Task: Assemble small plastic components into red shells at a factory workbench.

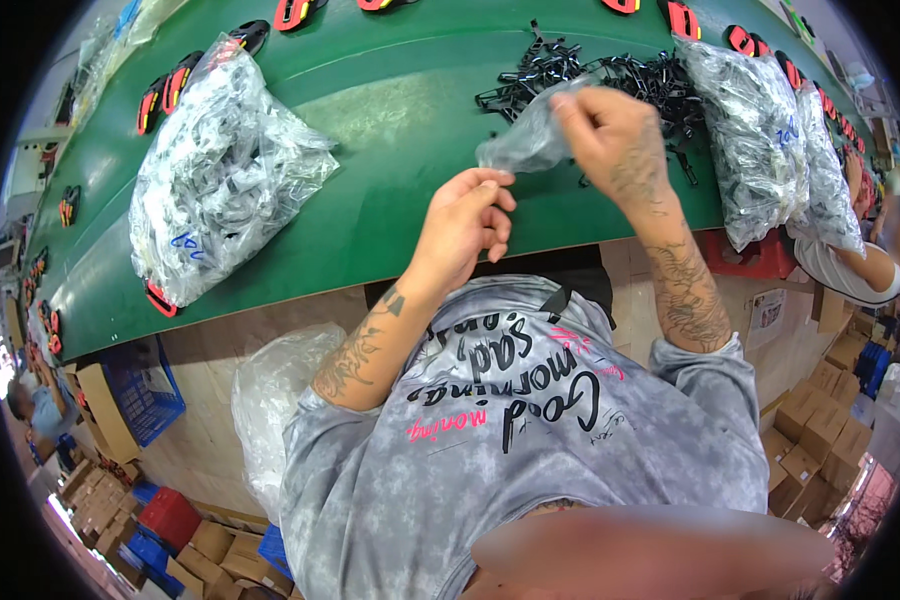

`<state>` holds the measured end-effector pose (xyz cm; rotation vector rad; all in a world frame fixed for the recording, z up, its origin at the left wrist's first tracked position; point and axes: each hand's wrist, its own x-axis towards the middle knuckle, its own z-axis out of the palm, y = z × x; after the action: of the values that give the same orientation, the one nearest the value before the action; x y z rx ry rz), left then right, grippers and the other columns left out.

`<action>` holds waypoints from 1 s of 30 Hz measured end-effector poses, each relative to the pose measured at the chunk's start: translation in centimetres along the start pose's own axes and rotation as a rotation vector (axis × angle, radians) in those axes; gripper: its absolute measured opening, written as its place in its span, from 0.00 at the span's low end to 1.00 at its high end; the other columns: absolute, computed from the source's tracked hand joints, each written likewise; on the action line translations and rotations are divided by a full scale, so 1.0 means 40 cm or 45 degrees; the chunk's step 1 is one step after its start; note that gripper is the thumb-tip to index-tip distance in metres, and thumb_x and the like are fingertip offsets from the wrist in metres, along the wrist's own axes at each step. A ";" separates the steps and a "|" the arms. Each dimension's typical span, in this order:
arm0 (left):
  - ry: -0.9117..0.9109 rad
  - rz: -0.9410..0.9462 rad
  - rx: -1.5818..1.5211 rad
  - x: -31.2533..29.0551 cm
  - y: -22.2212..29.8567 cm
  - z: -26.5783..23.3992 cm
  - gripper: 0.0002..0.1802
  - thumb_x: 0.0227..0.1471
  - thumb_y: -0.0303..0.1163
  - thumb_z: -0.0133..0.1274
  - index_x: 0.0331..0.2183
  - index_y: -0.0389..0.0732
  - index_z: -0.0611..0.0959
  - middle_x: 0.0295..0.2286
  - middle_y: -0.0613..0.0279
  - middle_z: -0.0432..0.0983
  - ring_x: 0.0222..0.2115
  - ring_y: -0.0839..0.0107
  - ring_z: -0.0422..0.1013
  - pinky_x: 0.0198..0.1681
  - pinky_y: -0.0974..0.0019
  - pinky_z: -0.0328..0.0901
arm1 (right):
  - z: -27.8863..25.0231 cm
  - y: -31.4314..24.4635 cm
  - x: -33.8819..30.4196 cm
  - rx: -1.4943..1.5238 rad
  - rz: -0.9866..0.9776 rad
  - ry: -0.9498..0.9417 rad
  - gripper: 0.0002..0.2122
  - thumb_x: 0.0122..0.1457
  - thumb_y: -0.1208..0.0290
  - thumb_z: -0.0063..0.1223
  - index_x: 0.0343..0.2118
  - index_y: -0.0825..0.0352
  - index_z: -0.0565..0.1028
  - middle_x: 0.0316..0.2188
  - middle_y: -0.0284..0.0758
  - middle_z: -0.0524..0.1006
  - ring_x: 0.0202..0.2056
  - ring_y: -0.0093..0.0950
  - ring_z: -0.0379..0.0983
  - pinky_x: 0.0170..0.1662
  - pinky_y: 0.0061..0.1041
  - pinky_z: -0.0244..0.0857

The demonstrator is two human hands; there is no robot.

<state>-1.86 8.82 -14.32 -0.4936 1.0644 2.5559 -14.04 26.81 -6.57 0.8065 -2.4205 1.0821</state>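
A small clear plastic bag point(530, 140) is stretched between my hands above the green table. My left hand point(467, 222) is closed, thumb and forefinger pinching the bag's left end, other fingers curled. At the opposite end, my right hand point(615, 145) grips the bag with its fingers curled in. Just beyond and partly behind the right hand lies a loose heap of small black plastic parts point(535, 75). Whether anything sits inside the bag cannot be made out.
A large clear bag point(220, 180) full of small parts rests at left on the green table point(390, 110). Another full bag point(750, 140) stands right. Red-and-black items point(180, 80) line the far side. A blue crate point(150, 395) and cardboard boxes point(810, 430) are below; a person's arm point(855, 265) shows right.
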 end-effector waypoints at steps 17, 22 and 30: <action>0.721 1.221 0.370 -0.185 0.193 -0.218 0.02 0.59 0.23 0.52 0.36 0.35 0.77 0.30 0.58 0.82 0.21 0.76 0.73 0.27 0.73 0.67 | 0.259 -0.355 0.089 0.710 0.042 -0.577 0.09 0.57 0.71 0.62 0.39 0.68 0.80 0.36 0.40 0.83 0.39 0.40 0.80 0.45 0.40 0.73; 0.821 1.005 1.332 -0.239 0.251 -0.197 0.22 0.59 0.26 0.57 0.54 0.33 0.75 0.36 0.61 0.81 0.36 0.75 0.75 0.41 0.70 0.69 | 0.575 -0.250 0.149 -0.055 -0.379 -0.423 0.18 0.61 0.58 0.60 0.44 0.69 0.81 0.37 0.41 0.84 0.34 0.48 0.80 0.45 0.45 0.72; 0.503 1.059 0.446 -0.136 0.207 -0.085 0.17 0.59 0.36 0.64 0.43 0.34 0.82 0.30 0.70 0.77 0.31 0.81 0.71 0.35 0.74 0.67 | 0.253 -0.239 0.068 0.879 0.427 -0.714 0.13 0.67 0.64 0.54 0.35 0.71 0.81 0.20 0.26 0.75 0.25 0.13 0.68 0.29 0.17 0.63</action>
<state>0.09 -0.08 -9.15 -0.5528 2.1937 2.8743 -11.08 12.95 -6.29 1.0347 -2.7001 2.1369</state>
